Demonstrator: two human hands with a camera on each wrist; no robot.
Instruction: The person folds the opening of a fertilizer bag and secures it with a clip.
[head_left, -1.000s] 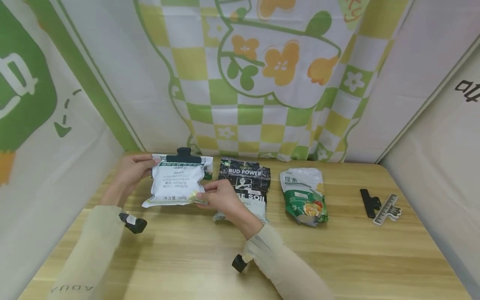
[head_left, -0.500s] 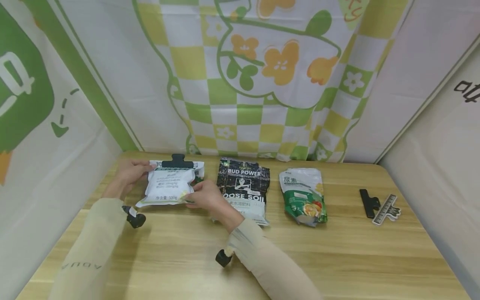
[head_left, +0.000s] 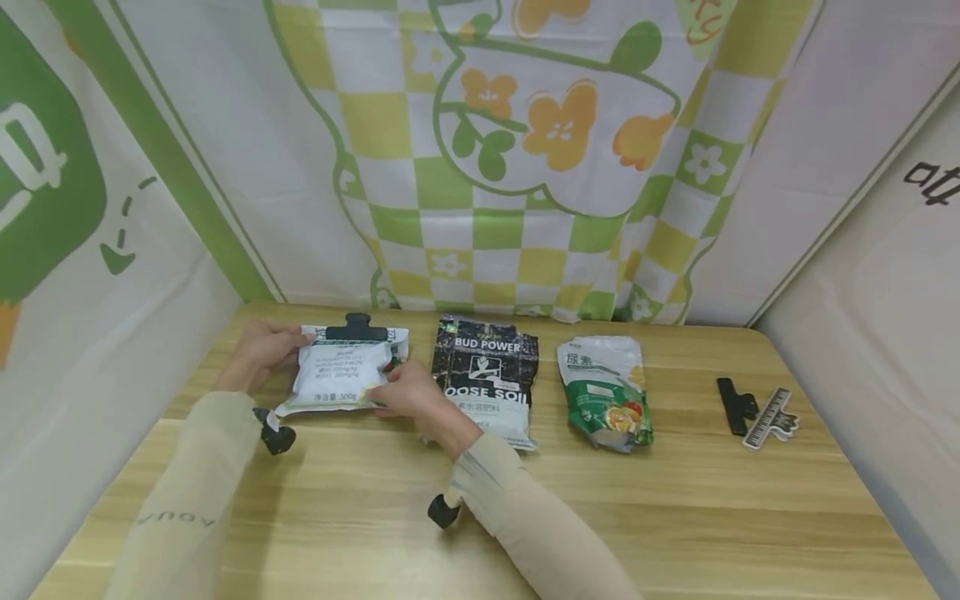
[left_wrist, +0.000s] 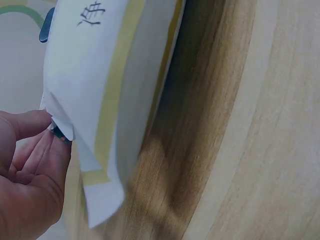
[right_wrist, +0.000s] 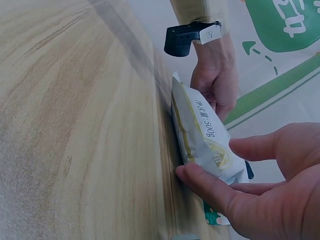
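Note:
A white printed bag marked 500g point(head_left: 337, 375) stands tilted back at the left of the table. My left hand point(head_left: 261, 354) pinches its upper left edge between thumb and fingers, as the left wrist view shows. At its lower right corner, my right hand point(head_left: 412, 392) holds it, with the thumb on the face and a fingertip under the bottom edge. A black clip point(head_left: 357, 328) grips the bag's top. Behind the bag, a green printed piece point(right_wrist: 214, 215) shows in the right wrist view, mostly hidden.
To the right lie a black-and-white Bud Power bag point(head_left: 487, 379), close to my right hand, and a green-and-white pouch point(head_left: 606, 393). Farther right are a black clip point(head_left: 737, 407) and a striped white clip point(head_left: 770, 419). A checked curtain point(head_left: 525, 250) hangs behind the wooden table point(head_left: 675, 517).
Both hands have lowered the white bag and shifted it slightly left, tilting it further back. My right hand has moved left with it. Little has moved in the last half second.

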